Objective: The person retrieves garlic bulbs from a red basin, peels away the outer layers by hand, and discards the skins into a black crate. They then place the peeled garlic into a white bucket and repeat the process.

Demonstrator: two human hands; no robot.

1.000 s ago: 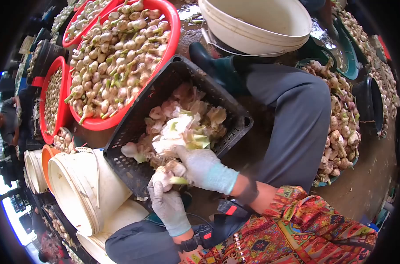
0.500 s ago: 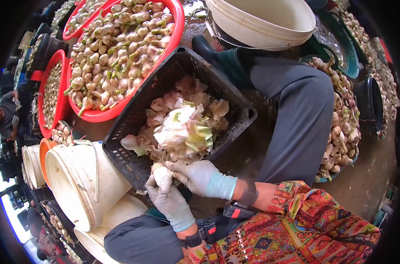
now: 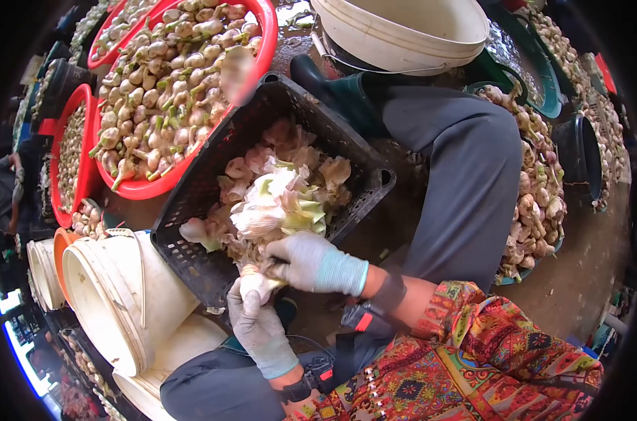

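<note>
My left hand (image 3: 259,330), in a grey-white work glove, is closed around a garlic bulb (image 3: 257,283) with a pale, smooth surface. Against the top of the bulb, my gloved right hand (image 3: 311,263) has its fingers curled and pinched, with papery garlic skin showing at the fingertips; the fingertips are partly hidden. Both hands are at the near edge of a black perforated crate (image 3: 371,189). Inside the crate lies a heap of peeled garlic skins (image 3: 262,210), white, pink and light green.
A red basin (image 3: 266,42) full of garlic bulbs stands beyond the crate. White buckets (image 3: 168,274) lie at the left, and another white bucket (image 3: 403,42) stands at the far side. Piled garlic (image 3: 536,203) is right of my knee. A person (image 3: 6,189) is at far left.
My right hand has shifted up and over the bulb, and more of the bulb shows. The view has moved slightly. A blurred pink patch now appears over the red basin.
</note>
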